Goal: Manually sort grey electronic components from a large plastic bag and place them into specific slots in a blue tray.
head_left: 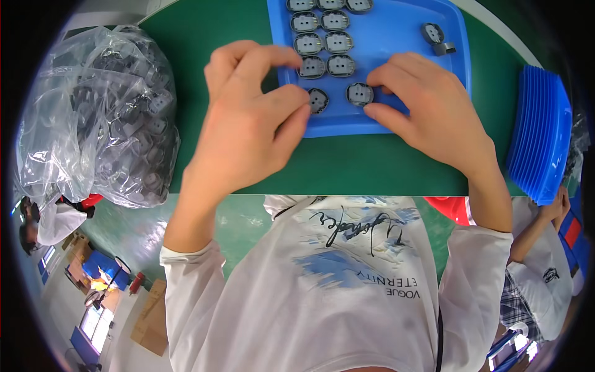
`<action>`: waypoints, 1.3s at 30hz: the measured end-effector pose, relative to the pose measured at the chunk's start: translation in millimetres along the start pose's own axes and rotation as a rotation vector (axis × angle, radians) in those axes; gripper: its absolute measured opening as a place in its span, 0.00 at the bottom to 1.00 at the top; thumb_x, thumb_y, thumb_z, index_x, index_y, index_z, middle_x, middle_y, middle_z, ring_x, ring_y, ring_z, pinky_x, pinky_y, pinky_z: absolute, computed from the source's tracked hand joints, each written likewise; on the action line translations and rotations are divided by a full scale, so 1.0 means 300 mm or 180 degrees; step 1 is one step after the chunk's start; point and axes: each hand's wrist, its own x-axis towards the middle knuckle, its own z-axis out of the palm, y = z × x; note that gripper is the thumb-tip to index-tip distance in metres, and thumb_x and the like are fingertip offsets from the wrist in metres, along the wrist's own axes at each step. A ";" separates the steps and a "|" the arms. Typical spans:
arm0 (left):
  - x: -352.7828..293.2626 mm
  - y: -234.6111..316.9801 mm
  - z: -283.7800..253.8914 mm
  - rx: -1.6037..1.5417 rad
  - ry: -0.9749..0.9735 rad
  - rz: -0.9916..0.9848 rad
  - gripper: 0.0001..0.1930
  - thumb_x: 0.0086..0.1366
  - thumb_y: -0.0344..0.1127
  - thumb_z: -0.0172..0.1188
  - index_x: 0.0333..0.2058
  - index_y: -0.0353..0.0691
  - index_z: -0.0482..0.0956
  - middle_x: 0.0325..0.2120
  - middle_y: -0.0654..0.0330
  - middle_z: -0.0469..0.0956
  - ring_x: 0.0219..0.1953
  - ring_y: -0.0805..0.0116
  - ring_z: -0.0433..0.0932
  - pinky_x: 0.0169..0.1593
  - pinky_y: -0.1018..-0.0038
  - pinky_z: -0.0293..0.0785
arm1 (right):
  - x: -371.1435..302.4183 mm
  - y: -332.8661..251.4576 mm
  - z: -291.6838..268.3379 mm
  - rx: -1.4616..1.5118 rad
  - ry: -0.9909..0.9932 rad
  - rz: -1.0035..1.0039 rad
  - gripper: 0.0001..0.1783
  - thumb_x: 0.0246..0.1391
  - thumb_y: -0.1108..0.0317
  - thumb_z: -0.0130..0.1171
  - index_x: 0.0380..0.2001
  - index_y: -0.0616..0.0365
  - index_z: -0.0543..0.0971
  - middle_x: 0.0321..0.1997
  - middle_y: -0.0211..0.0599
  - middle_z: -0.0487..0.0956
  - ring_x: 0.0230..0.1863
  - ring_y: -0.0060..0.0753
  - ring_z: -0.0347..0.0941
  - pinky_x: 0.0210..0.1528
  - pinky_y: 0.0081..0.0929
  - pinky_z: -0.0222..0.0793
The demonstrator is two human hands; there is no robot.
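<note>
Low over the blue tray (396, 126), my left hand (251, 118) has its thumb and index fingertip close together at the left edge of a tilted grey oval plastic housing (318, 101). Its other fingers stretch toward the rows of similar housings (311, 67), and the fingertips hide part of the tilted one. To the right, my right hand (427, 102) holds another grey oval housing (359, 94) by its right side, between thumb and index finger. That one lies face up, with small holes showing. The finished-looking faces in the rows also point upward, in two columns.
Two loose housings (433, 33) lie at the tray's right side. A clear plastic bag (99, 118) full of grey parts stands on the green table (372, 164) at left. Stacked blue trays (539, 133) stand at right, near another person's hands (559, 208).
</note>
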 end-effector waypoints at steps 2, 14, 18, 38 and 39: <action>0.010 -0.008 -0.021 0.0134 -0.0021 0.0205 0.08 0.49 0.26 0.67 0.30 0.42 0.83 0.61 0.56 0.70 0.59 0.50 0.64 0.62 0.59 0.61 | 0.000 0.005 0.001 -0.0022 -0.0010 -0.0042 0.17 0.46 0.65 0.69 0.38 0.59 0.79 0.36 0.40 0.77 0.38 0.44 0.76 0.40 0.36 0.72; 0.076 0.091 0.020 0.0319 -0.0052 0.0151 0.05 0.48 0.26 0.68 0.26 0.40 0.82 0.66 0.53 0.65 0.65 0.45 0.60 0.64 0.56 0.59 | -0.011 0.050 0.009 0.0043 0.0239 -0.0372 0.15 0.46 0.66 0.68 0.37 0.60 0.78 0.36 0.39 0.76 0.40 0.45 0.73 0.41 0.38 0.70; 0.073 0.050 -0.016 0.0208 0.0007 0.0364 0.06 0.48 0.26 0.68 0.27 0.41 0.83 0.66 0.53 0.65 0.65 0.45 0.60 0.65 0.55 0.58 | -0.019 0.070 0.022 0.0172 0.0490 -0.0497 0.15 0.46 0.67 0.68 0.37 0.60 0.78 0.35 0.39 0.75 0.40 0.45 0.73 0.42 0.39 0.69; 0.078 0.030 0.011 0.0176 0.0028 0.0378 0.08 0.45 0.28 0.72 0.24 0.39 0.81 0.65 0.52 0.67 0.67 0.44 0.61 0.65 0.56 0.62 | 0.010 0.055 0.054 0.0264 0.0604 -0.0649 0.14 0.46 0.66 0.69 0.35 0.59 0.78 0.34 0.38 0.75 0.39 0.45 0.73 0.40 0.38 0.69; 0.076 0.026 0.014 0.0172 0.0036 0.0366 0.08 0.45 0.28 0.72 0.24 0.39 0.81 0.65 0.52 0.67 0.67 0.44 0.61 0.65 0.56 0.62 | 0.013 0.053 0.054 0.0264 0.0592 -0.0658 0.14 0.46 0.66 0.69 0.35 0.59 0.78 0.34 0.38 0.75 0.39 0.45 0.73 0.40 0.38 0.69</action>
